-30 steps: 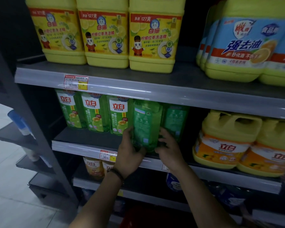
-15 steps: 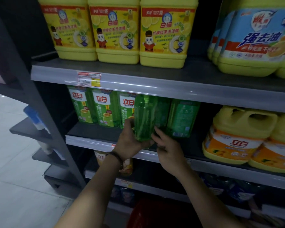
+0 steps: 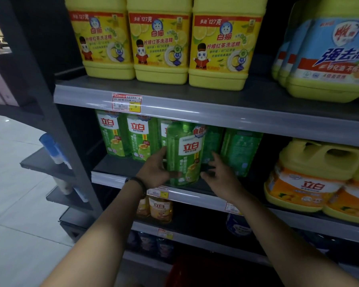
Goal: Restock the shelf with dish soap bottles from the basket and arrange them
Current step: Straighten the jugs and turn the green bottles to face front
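Note:
A green dish soap bottle [image 3: 184, 150] stands upright at the front of the middle shelf [image 3: 110, 178], its white and red label facing me. My left hand [image 3: 153, 169] grips its lower left side, thumb across the front near the base. My right hand [image 3: 223, 176] is at the bottle's lower right, straight fingers touching near the base. Matching green bottles [image 3: 140, 139] line up to its left with labels forward. Two more green bottles [image 3: 240, 152] stand to its right with back labels showing. The red basket [image 3: 195, 272] is dimly visible below, between my forearms.
Large yellow jugs [image 3: 161, 44] fill the top shelf, with blue-labelled jugs [image 3: 330, 59] to their right. Yellow and orange jugs [image 3: 311, 175] sit right on the middle shelf. Small orange bottles [image 3: 160, 208] stand on the lower shelf. A grey upright post [image 3: 56, 129] borders the left, with tiled floor beyond.
The held bottle has been turned so its front label now faces out, and it sits lower on the shelf. My right hand has slid from behind it to its lower right side.

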Demonstrator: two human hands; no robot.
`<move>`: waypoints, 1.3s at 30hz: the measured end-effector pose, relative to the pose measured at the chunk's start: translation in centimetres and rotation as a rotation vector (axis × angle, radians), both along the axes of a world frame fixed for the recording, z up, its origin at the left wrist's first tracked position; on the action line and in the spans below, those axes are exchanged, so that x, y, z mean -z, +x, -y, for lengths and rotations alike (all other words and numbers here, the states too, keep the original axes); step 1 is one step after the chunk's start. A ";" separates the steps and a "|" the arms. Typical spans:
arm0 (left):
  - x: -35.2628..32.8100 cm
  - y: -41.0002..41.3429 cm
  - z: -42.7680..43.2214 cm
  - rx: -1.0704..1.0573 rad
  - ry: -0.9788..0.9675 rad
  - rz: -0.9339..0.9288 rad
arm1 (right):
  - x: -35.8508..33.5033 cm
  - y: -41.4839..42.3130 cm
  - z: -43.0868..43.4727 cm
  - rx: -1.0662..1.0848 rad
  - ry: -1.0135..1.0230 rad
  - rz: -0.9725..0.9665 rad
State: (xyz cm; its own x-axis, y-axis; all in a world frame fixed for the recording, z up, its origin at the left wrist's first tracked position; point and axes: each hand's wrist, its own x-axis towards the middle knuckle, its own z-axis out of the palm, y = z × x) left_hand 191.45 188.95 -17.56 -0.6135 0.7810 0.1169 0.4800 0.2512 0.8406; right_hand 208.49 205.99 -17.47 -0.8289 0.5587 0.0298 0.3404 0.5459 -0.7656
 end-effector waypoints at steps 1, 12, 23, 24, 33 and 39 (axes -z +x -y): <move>-0.5 -0.5 0.5 0.035 -0.023 0.003 | 0.3 -0.4 0.2 -0.024 -0.004 0.013; 2.6 0.1 5.2 -0.430 0.153 -0.235 | 3.3 -3.2 4.9 -0.168 0.369 0.132; 4.7 -1.2 8.3 -0.470 0.314 -0.241 | 2.8 -9.4 10.1 -0.326 0.440 0.196; 4.7 -1.3 8.5 -0.489 0.311 -0.244 | 2.7 -10.1 10.4 -0.339 0.448 0.204; 5.6 -4.5 10.9 -0.596 0.275 -0.284 | 1.8 -16.3 12.7 -0.441 0.352 0.195; 6.7 -5.5 10.9 -0.688 0.227 -0.279 | 1.7 -18.4 13.8 -0.477 0.333 0.206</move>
State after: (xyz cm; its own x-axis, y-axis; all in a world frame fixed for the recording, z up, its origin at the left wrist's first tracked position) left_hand 185.96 178.01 -24.27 -0.8761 0.1736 0.4498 0.4798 0.4052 0.7782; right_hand 190.08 192.21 -19.21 -0.9924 0.1135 -0.0482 0.1228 0.8731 -0.4719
